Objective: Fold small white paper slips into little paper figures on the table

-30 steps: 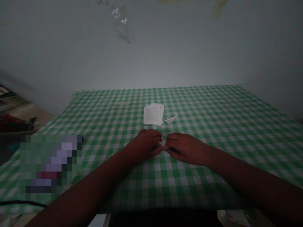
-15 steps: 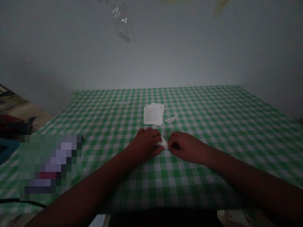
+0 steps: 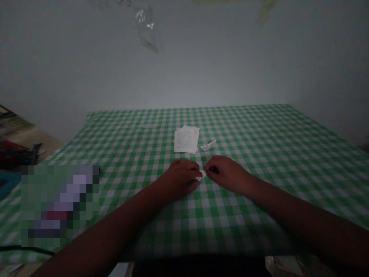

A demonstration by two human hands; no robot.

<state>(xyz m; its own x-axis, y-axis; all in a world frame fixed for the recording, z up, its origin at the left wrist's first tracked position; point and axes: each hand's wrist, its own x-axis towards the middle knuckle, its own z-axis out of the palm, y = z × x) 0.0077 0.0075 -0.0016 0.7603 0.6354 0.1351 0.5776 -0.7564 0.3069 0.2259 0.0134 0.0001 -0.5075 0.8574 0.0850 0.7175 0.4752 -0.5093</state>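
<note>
A small piece of folded white paper (image 3: 201, 176) with print on it lies between my two hands, low over the checked cloth. My left hand (image 3: 183, 177) grips its left part, fingers curled over the top and thumb below, so much of the paper is hidden. At the paper's right tip, my right hand (image 3: 223, 173) pinches with thumb and forefinger. Just beyond my hands sits a stack of printed paper sheets (image 3: 185, 140). To the right of that stack rests a folded paper boat shape (image 3: 208, 145).
A green and white checked tablecloth (image 3: 259, 134) covers the table, which meets a pale wall (image 3: 216, 65). At the left lies a blurred-out purplish object (image 3: 69, 196), with a black cable (image 3: 25, 249) near it. A clear plastic bag (image 3: 146, 29) hangs on the wall.
My right hand has moved slightly right and away from me, still pinching the paper's tip. The paper has turned between the hands, and my left fingers have shifted over it.
</note>
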